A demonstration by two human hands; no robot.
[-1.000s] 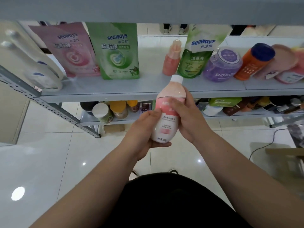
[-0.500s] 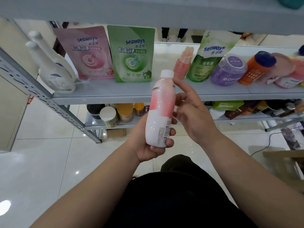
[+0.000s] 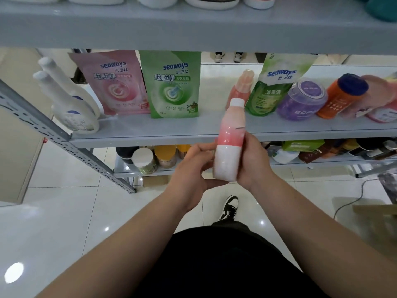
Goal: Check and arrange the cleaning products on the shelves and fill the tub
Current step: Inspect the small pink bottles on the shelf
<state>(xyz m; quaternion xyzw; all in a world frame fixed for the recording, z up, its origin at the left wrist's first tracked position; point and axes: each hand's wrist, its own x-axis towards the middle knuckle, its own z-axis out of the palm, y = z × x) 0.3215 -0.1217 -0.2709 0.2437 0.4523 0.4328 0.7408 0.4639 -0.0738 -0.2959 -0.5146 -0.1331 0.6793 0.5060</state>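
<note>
I hold a pink-and-white bottle [image 3: 229, 145] with a white cap upright in front of the middle shelf [image 3: 171, 134]. My right hand [image 3: 254, 162] grips its right side, fingers wrapped behind it. My left hand [image 3: 193, 168] holds the lower left side, fingers curled against the bottle and thumb under its base. On the shelf behind stand two white bottles [image 3: 71, 104], a pink pouch [image 3: 116, 82], a green pouch [image 3: 174, 84], a pink bottle [image 3: 241, 87], a leaning green pouch [image 3: 270, 89], a purple jar [image 3: 300, 102] and an orange bottle [image 3: 341, 95].
The upper shelf [image 3: 193, 24] juts out just above, with several containers on it. Jars [image 3: 144, 160] and boxes fill the lower shelf. A slanted metal upright [image 3: 64, 145] runs at the left. A cable [image 3: 352, 203] lies on the tiled floor at the right.
The bottle has gone from tilted in my left hand to upright and further right. My right hand, open beside it before, now grips it. The view has tilted up, showing the upper shelf.
</note>
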